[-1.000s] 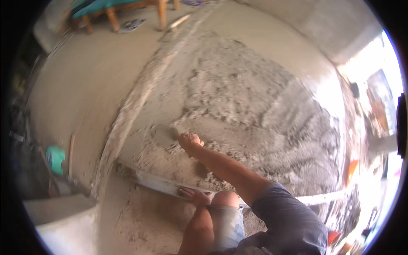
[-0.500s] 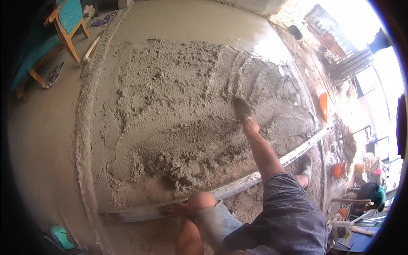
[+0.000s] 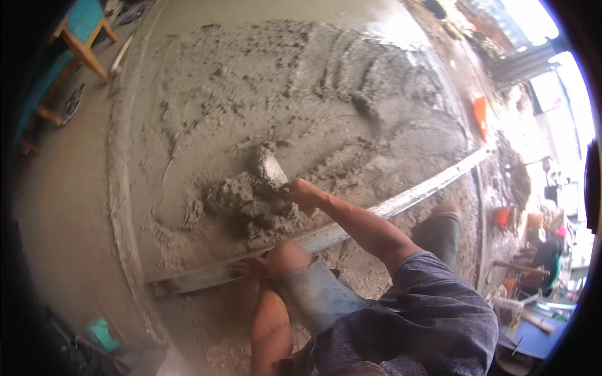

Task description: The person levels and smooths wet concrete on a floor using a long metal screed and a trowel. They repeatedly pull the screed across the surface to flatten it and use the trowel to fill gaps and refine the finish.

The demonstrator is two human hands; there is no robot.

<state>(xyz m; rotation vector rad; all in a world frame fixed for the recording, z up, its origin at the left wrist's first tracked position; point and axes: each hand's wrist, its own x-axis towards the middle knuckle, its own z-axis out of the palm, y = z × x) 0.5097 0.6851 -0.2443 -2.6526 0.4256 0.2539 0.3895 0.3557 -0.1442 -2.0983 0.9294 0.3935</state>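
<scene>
Wet grey mortar (image 3: 226,106) covers the floor before me, lumpy and ridged. My right hand (image 3: 306,194) is closed round the handle of a trowel (image 3: 271,168). Its mortar-smeared blade is tilted up against a dark, heaped clump of mortar (image 3: 232,197). A long, pale straightedge bar (image 3: 395,205) lies across the near side of the mortar, slanting up to the right. Beside my bent knee (image 3: 288,257), my left hand (image 3: 254,268) rests on this bar with its fingers stretched out. The undersides of those fingers are hidden.
A raised mortar strip (image 3: 120,207) borders the work on the left, with smooth floor beyond it. A wooden chair with teal upholstery (image 3: 84,37) stands far left. At right are an orange piece (image 3: 480,117), an orange bucket (image 3: 503,217) and cluttered tools.
My right hand has brought the trowel from the ridged mortar at centre right back toward the near heap on the left. My left hand stays on the bar. The whole view has shifted.
</scene>
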